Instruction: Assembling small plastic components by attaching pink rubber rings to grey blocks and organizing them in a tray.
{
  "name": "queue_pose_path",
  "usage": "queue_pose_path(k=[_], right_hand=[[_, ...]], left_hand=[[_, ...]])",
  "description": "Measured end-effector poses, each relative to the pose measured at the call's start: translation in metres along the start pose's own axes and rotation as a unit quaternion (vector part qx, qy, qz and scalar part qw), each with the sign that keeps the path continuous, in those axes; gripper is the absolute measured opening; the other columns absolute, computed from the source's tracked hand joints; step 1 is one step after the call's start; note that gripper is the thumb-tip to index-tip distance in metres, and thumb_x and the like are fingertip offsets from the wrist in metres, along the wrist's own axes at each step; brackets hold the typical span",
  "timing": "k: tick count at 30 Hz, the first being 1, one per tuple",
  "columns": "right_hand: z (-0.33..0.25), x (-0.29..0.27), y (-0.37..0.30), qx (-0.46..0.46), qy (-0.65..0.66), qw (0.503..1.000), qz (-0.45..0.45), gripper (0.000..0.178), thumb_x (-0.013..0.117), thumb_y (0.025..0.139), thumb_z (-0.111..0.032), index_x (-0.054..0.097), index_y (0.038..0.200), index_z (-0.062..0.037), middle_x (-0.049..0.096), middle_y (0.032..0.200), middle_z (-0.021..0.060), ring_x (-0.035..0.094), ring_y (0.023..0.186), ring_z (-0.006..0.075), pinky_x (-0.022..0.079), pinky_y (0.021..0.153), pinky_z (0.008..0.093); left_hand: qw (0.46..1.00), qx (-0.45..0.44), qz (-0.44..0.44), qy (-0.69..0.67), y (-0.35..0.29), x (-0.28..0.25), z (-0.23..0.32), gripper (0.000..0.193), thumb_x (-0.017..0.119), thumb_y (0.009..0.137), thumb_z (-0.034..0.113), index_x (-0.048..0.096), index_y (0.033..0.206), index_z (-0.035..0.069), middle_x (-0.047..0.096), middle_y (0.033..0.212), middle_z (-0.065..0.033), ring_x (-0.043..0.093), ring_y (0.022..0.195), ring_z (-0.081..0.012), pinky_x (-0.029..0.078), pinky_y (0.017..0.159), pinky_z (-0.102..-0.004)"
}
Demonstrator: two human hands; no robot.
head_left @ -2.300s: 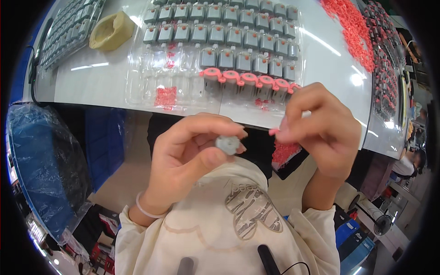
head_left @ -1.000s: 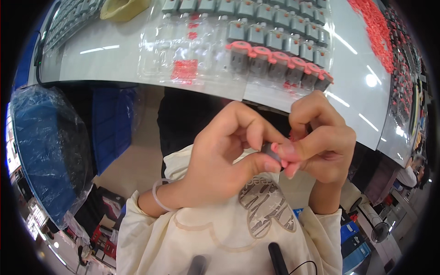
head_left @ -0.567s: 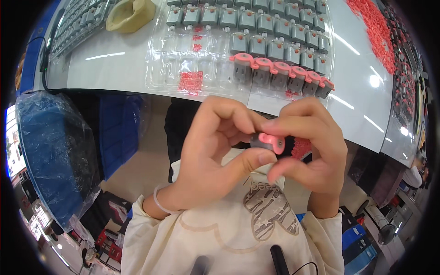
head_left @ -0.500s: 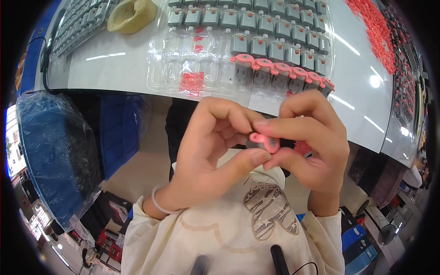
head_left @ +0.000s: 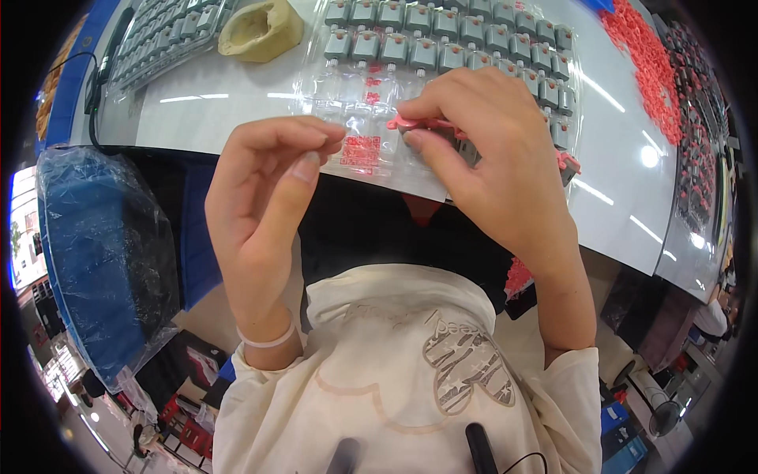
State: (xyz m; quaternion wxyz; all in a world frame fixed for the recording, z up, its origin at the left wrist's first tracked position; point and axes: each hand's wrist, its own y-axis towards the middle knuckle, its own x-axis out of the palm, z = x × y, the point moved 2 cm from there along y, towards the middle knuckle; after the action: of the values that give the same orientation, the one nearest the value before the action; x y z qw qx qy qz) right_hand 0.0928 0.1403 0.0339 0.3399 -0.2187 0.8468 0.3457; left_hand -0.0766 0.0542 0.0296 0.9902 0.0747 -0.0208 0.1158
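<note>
My right hand (head_left: 493, 150) reaches over the clear plastic tray (head_left: 324, 95) at the table's front. Its thumb and index finger pinch a small grey motor with a pink cap (head_left: 407, 125) at the front row. The fingers hide part of this motor and several pink-capped ones beside it. At the right end of that row, another pink-capped motor (head_left: 567, 166) shows. To the left, my left hand (head_left: 272, 186) hovers by the tray's front left corner, fingers curved, thumb apart from them, nothing held. Grey motors without caps (head_left: 422, 51) fill the tray's back rows.
A yellowish hollow block (head_left: 264, 35) stands left of the tray, with another tray of grey motors (head_left: 170, 35) beyond it. Loose pink parts (head_left: 643, 63) lie heaped at the right. A blue bin wrapped in plastic (head_left: 103, 261) stands at the left.
Both hands held a pink-capped motor in front of my chest earlier. My left hand has let go and moved left and forward; my right hand has moved forward to the tray's front row.
</note>
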Motion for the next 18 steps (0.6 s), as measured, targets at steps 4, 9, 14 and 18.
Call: queue_pose_path(k=[4, 9, 14, 18], right_hand=[[0.000, 0.001, 0.001, 0.037, 0.014, 0.999, -0.003, 0.009, 0.066, 0.071, -0.006, 0.063, 0.079, -0.0034, 0.059, 0.075, 0.0061, 0.053, 0.073, 0.0237, 0.039, 0.070, 0.0314], [0.000, 0.007, -0.005, 0.064, 0.027, 0.997, 0.038, 0.008, 0.067, 0.071, -0.006, 0.062, 0.077, -0.0034, 0.060, 0.075, 0.0050, 0.052, 0.071, 0.0218, 0.039, 0.068, 0.0308], [-0.001, 0.010, -0.007, 0.074, 0.026, 0.995, 0.061, 0.008, 0.067, 0.070, -0.005, 0.061, 0.074, -0.0041, 0.061, 0.076, 0.0046, 0.051, 0.070, 0.0208, 0.039, 0.066, 0.0309], [0.002, 0.011, -0.009, 0.065, 0.014, 0.995, 0.073, 0.009, 0.068, 0.070, -0.005, 0.060, 0.073, -0.0042, 0.060, 0.074, 0.0051, 0.051, 0.071, 0.0214, 0.039, 0.067, 0.0315]], left_hand=[[1.000, 0.005, -0.018, -0.002, 0.011, 0.004, -0.002, 0.014, 0.050, 0.087, -0.002, 0.053, 0.101, -0.004, 0.060, 0.101, -0.0133, 0.057, 0.095, -0.0163, 0.043, 0.087, -0.0269], [0.999, -0.008, -0.013, -0.029, 0.017, 0.011, -0.002, 0.015, 0.051, 0.087, -0.003, 0.053, 0.101, -0.004, 0.061, 0.098, -0.0115, 0.058, 0.093, -0.0149, 0.044, 0.085, -0.0257], [0.999, -0.004, -0.040, 0.007, 0.015, 0.015, -0.015, 0.014, 0.051, 0.088, -0.002, 0.053, 0.101, -0.004, 0.061, 0.098, -0.0110, 0.059, 0.091, -0.0146, 0.045, 0.083, -0.0257], [0.999, 0.014, -0.029, 0.035, 0.016, 0.019, -0.016, 0.013, 0.052, 0.087, -0.002, 0.053, 0.100, -0.004, 0.061, 0.096, -0.0101, 0.059, 0.088, -0.0134, 0.045, 0.080, -0.0239]])
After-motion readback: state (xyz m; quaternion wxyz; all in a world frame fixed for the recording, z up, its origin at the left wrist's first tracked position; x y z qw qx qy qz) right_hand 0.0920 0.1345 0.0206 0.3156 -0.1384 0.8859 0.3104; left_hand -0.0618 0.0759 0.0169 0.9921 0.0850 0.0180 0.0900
